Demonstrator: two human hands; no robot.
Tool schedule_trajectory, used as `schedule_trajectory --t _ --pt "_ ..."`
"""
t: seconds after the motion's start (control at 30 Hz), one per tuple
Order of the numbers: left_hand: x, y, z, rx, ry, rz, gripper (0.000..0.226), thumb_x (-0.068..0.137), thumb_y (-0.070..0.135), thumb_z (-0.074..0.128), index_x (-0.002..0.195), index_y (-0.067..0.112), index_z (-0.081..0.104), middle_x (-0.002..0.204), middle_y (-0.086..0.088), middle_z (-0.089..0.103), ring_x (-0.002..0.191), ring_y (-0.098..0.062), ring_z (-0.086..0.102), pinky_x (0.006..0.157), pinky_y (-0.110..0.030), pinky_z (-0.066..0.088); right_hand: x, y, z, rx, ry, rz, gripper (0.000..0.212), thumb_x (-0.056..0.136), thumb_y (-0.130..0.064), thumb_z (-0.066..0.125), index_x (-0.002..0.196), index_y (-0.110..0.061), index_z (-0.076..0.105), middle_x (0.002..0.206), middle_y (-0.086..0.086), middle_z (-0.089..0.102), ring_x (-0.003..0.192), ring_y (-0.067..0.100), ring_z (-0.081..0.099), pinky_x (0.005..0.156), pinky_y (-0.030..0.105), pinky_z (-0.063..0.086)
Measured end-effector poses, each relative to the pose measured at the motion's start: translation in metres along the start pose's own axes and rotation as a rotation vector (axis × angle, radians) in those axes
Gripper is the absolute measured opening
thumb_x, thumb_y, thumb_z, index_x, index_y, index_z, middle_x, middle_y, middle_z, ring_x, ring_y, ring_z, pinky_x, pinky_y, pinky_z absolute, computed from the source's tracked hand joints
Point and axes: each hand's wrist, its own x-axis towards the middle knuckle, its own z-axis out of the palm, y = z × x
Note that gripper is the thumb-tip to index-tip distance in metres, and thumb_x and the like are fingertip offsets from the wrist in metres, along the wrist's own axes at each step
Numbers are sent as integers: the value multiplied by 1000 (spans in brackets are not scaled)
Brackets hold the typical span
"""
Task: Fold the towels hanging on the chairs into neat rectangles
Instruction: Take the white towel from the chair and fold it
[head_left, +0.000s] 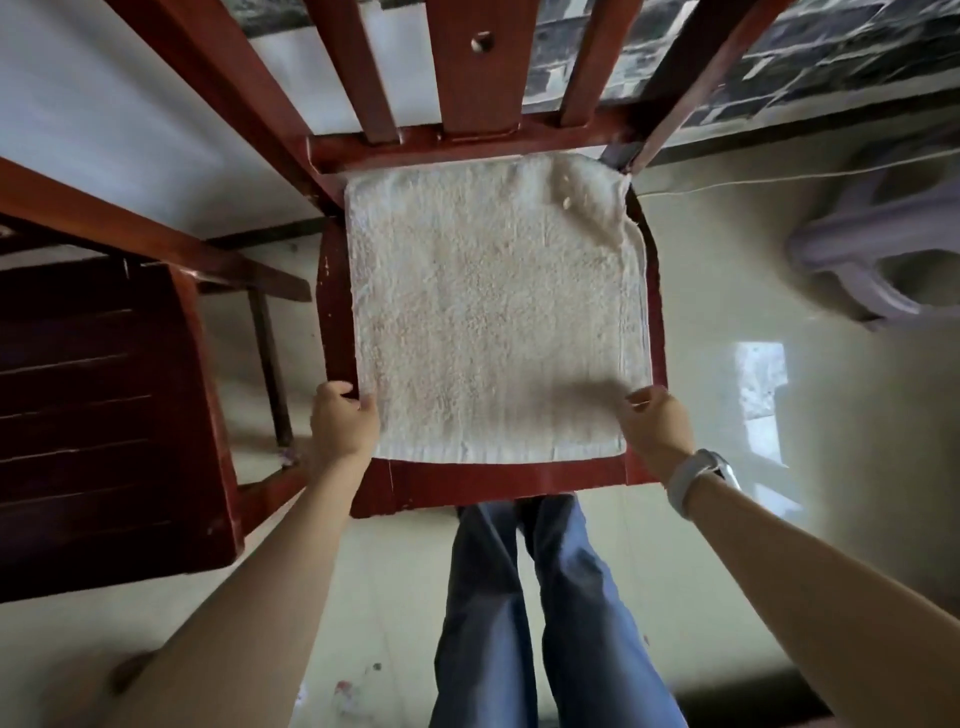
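Observation:
A cream towel (493, 312) lies flat on the seat of a red-brown wooden chair (488, 486), folded into a near square that covers most of the seat. Its far right corner is rumpled against the chair back. My left hand (345, 418) pinches the towel's near left edge. My right hand (655, 426), with a white watch on the wrist, grips the near right corner. Both hands rest at the seat's front corners.
A second dark wooden chair (104, 415) stands close on the left. A pale plastic stool (883, 254) sits on the glossy floor at the right, with a thin cord (779, 179) running behind it. My legs in blue trousers (545, 613) stand right in front of the seat.

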Motion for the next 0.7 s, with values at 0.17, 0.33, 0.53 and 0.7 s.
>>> schedule_trajectory --t 0.17,0.33,0.53,0.7 --pt "-11 -11 9 90 -11 -71 35 85 25 59 111 2 56 113 -18 61 106 -36 56 87 -40 44 -10 16 30 6 -9 90 24 83 -26 56 90 -5 47 92 12 54 82 29 51 67 32 37" --pt "-23 -5 8 114 8 -46 23 86 22 53 101 4 57 104 -15 59 93 -31 55 77 -35 42 -14 19 25 -24 -47 50 19 82 -24 53 79 -5 52 73 8 56 64 25 52 56 30 39" --pt "-37 8 -17 -427 -226 -273 21 84 13 62 102 3 58 93 -6 61 86 -22 58 73 -34 49 -17 13 -13 258 -166 -48 14 87 -11 55 86 0 65 61 3 51 57 18 46 54 30 41" --pt "-38 68 -65 -1085 -495 -167 11 85 10 55 93 14 62 89 3 72 89 -10 67 69 -22 55 -16 -54 -83 793 -129 -250 18 89 -3 50 79 -14 60 69 2 55 62 9 52 54 18 42"
